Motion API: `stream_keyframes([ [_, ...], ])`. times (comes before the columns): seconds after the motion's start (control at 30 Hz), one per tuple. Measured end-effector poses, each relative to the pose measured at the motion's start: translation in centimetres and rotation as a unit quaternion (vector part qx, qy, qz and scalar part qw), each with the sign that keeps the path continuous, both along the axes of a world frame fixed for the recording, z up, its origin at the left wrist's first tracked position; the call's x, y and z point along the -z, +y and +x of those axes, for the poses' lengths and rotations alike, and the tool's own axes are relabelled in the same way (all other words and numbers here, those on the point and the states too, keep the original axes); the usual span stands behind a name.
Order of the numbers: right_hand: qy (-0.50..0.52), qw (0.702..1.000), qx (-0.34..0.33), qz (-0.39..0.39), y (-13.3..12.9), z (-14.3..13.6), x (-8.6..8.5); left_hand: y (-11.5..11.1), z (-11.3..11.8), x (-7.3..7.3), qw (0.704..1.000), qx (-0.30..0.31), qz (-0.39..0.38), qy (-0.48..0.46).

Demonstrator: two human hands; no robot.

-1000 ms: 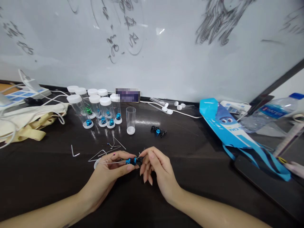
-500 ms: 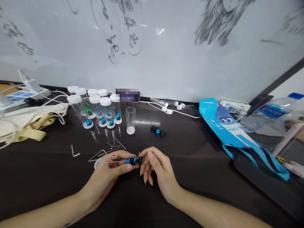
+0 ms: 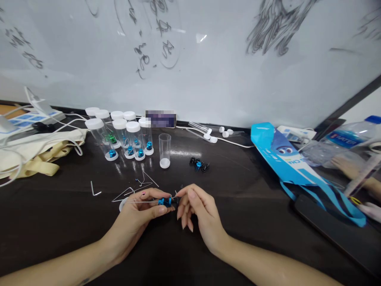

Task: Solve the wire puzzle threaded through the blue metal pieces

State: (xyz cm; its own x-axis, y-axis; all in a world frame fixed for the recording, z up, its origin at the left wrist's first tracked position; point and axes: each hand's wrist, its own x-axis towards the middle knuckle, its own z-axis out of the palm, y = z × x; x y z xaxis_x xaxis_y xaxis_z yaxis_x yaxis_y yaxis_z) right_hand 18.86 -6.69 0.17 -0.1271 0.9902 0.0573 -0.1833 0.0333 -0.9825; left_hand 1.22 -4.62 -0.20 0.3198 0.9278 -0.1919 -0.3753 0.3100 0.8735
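Note:
Between thumb and fingers, my left hand [image 3: 138,208] pinches a small blue and black part [image 3: 165,201], with a thin wire running back across the palm. At the black end of that part is my right hand [image 3: 198,208], index fingertip touching near it and fingers curled; whether it grips a tiny piece is hidden. A white cap [image 3: 122,204] lies partly under my left hand. Bent wires [image 3: 143,185] and a hex key [image 3: 94,189] rest beyond it. Small black and blue parts [image 3: 198,164] lie farther back, right of an open clear tube [image 3: 164,151].
Several white-capped tubes [image 3: 133,126] with blue or green pieces stand at the back left. A cloth bag [image 3: 38,149] and cables lie far left. At the right are a blue bag [image 3: 276,155], a black slab [image 3: 333,234], a water bottle [image 3: 348,137] and another person's hand.
The view has shifted slightly. At the right edge, the other person's arm has moved and shows more plainly near the bottle. My own hands keep nearly the same pose.

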Motion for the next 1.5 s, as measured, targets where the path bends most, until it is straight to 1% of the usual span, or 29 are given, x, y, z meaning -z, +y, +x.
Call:
stream_keyframes([
  [0.2, 0.009, 1.0, 0.006, -0.01, 0.05, 0.03, 0.07, -0.02, 0.14, -0.04, 1.0, -0.004, -0.006, 0.003],
  [0.4, 0.004, 1.0, -0.001, -0.009, 0.03, -0.01, 0.05, -0.09, -0.02, -0.15, 1.0, 0.0, 0.001, -0.002],
  [0.63, 0.02, 1.0, 0.005, -0.008, 0.04, -0.14, 0.08, 0.02, 0.11, -0.44, 1.0, -0.002, -0.018, 0.004],
  [0.9, 0.023, 1.0, 0.009, -0.004, 0.02, -0.21, 0.06, -0.09, 0.15, -0.67, 1.0, -0.007, -0.01, -0.002],
  [1.2, 0.016, 1.0, 0.017, 0.0, 0.06, 0.0, 0.02, -0.1, -0.08, -0.15, 1.0, -0.003, -0.008, 0.001],
  [1.37, 0.012, 1.0, 0.007, 0.002, 0.01, 0.09, 0.08, 0.01, 0.01, -0.24, 1.0, 0.003, -0.006, -0.001],
  [1.5, 0.01, 1.0, 0.015, 0.007, -0.14, 0.08, 0.08, -0.02, 0.05, -0.37, 1.0, 0.0, -0.009, -0.005],
])
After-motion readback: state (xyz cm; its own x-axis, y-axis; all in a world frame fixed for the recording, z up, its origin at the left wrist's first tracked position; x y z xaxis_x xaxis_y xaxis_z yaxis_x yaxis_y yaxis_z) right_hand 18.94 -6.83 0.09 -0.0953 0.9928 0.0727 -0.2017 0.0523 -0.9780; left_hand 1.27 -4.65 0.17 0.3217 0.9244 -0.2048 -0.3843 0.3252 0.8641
